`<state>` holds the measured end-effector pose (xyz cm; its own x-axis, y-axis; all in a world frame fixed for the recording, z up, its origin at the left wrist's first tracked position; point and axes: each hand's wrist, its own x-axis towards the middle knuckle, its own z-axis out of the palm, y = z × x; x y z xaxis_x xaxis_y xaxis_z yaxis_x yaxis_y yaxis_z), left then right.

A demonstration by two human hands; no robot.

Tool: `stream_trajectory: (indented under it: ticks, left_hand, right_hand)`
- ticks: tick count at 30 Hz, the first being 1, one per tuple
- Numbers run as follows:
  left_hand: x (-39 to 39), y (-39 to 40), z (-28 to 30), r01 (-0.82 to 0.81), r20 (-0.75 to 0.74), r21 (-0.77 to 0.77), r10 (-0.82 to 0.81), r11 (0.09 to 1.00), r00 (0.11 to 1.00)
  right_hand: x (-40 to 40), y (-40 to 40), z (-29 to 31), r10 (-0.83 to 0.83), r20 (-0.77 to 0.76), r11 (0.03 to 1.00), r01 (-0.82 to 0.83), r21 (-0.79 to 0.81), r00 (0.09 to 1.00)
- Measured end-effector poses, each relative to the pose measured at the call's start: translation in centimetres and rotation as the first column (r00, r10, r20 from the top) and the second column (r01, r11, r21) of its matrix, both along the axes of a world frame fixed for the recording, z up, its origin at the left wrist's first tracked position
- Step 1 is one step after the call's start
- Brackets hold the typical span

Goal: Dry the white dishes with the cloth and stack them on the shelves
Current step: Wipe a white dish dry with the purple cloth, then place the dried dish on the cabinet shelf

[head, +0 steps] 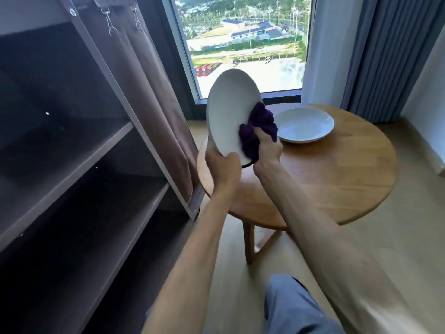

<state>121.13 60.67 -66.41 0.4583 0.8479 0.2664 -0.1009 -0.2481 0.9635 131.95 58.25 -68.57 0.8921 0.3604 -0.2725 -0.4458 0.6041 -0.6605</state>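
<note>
A white plate (228,109) stands tilted on edge above the left side of the round wooden table (337,179). My left hand (224,168) grips its lower rim. My right hand (266,150) holds a bunched purple cloth (257,126) and presses it against the plate's lower right face. A second white dish (304,127), shallow and round, lies flat on the table behind the cloth. The dark shelves (79,165) stand at the left, with nothing visible on their boards.
A brown fabric cover (156,97) hangs clipped at the shelf unit's right front corner. A window (245,42) lies beyond the table, grey curtains (390,56) at its right. My knee in blue trousers (296,307) is at the bottom.
</note>
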Motion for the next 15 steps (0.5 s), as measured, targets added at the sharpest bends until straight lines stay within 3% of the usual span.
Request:
stream_trajectory:
  ticks: [3,5,7,10,13,15]
  left_hand:
    - [-2.1,4.4,1.6,0.227,-0.271,0.128,-0.186,0.966,0.945]
    - [-3.1,6.1,2.7,0.371,-0.463,0.107,-0.284,0.923,0.840]
    - [-3.1,6.6,3.4,0.393,-0.534,0.041,-0.313,0.918,0.786]
    - [-3.1,6.6,3.9,0.319,-0.477,-0.093,-0.324,0.943,0.817]
    - [-3.3,6.7,3.4,0.167,-0.347,-0.221,-0.237,0.961,0.907]
    - [-3.6,6.9,2.8,0.079,-0.251,-0.311,-0.162,0.947,0.954]
  right_hand:
    - [2.1,-1.7,-0.3,-0.029,0.203,0.990,0.056,-0.128,0.979]
    - [3.2,-2.3,-0.1,0.003,0.375,0.955,0.108,-0.276,0.927]
    - [3.6,-2.2,0.4,0.054,0.524,0.903,0.182,-0.388,0.850]
    - [3.8,-1.6,1.8,0.034,0.632,0.854,0.306,-0.420,0.774]
    - [4.3,-2.1,2.7,-0.130,0.591,0.831,0.412,-0.373,0.796]
    - [4.6,-3.1,2.6,-0.127,0.543,0.784,0.420,-0.457,0.830]
